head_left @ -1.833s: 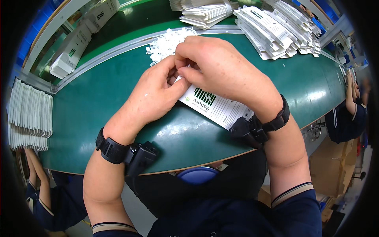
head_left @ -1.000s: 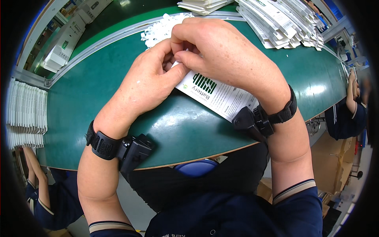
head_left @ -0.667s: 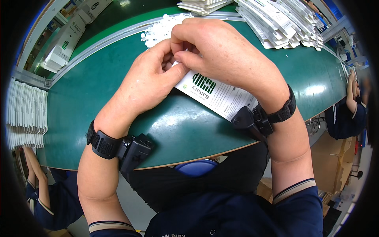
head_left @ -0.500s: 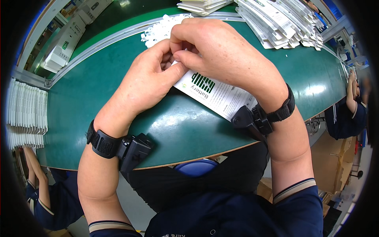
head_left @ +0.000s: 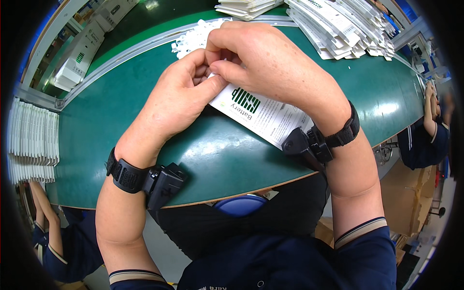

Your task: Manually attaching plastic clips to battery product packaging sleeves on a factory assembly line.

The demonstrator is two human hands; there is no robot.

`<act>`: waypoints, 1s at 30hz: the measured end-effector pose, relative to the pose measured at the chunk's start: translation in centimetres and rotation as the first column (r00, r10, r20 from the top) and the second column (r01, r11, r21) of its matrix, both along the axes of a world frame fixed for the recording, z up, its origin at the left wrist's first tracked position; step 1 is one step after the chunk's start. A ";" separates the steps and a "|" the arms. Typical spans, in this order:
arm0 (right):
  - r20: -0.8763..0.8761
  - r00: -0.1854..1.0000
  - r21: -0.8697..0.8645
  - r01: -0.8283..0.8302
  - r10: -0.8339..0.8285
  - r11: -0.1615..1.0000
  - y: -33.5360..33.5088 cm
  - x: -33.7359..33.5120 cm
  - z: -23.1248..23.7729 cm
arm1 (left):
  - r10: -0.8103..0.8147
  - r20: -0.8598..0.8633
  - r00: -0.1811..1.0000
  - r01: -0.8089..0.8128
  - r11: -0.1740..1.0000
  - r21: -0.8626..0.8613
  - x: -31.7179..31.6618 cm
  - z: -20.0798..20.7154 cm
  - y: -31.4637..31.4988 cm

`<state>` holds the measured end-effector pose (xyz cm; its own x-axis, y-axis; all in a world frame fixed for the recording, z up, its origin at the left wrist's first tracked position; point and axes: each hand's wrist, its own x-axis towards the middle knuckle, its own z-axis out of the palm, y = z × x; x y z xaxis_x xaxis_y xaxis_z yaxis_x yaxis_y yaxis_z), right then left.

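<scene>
A flat white battery carton (head_left: 256, 115) with green and black print lies slanted above the green table, its near end beside my right wrist. My left hand (head_left: 181, 92) is closed on the carton's far left end, thumb on top. My right hand (head_left: 263, 60) arches over the same end, with thumb and curled fingers pinched together there. The fingertips of both hands meet, and what lies between them is mostly hidden. Right behind the hands is a heap of small white plastic pieces (head_left: 187, 41).
Flat white cartons (head_left: 338, 29) are piled at the back right, with another stack (head_left: 249, 7) at back centre. More cartons (head_left: 34, 140) stand in a row at the left edge. Long white boxes (head_left: 79, 58) lie beyond the metal rail. Co-workers (head_left: 430, 130) sit at both sides.
Both hands and the carton have shifted very slightly left, along with a small shift of the whole view. The grip looks the same.
</scene>
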<state>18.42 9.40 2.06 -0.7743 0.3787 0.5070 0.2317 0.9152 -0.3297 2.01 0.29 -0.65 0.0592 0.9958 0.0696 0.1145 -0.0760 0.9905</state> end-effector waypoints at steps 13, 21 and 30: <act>0.017 1.000 0.016 0.007 -0.008 1.000 0.0 -0.1 -0.2 | 0.016 -0.161 0.987 -0.008 0.999 0.047 -0.4 -0.2 0.1; -0.001 1.000 0.015 0.009 -0.009 1.000 -0.1 -0.2 -0.2 | -0.037 -0.005 0.999 0.037 0.999 -0.020 -0.3 0.1 -0.1; -0.002 1.000 0.016 0.017 -0.017 1.000 -0.2 -0.2 -0.2 | -0.066 0.128 0.990 0.082 0.990 -0.118 -0.3 0.6 -0.3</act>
<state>18.24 9.16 1.84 -0.7669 0.3836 0.5145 0.2465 0.9163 -0.3157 1.75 0.03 -0.01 0.1316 0.9904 -0.0413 -0.0108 0.0431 0.9990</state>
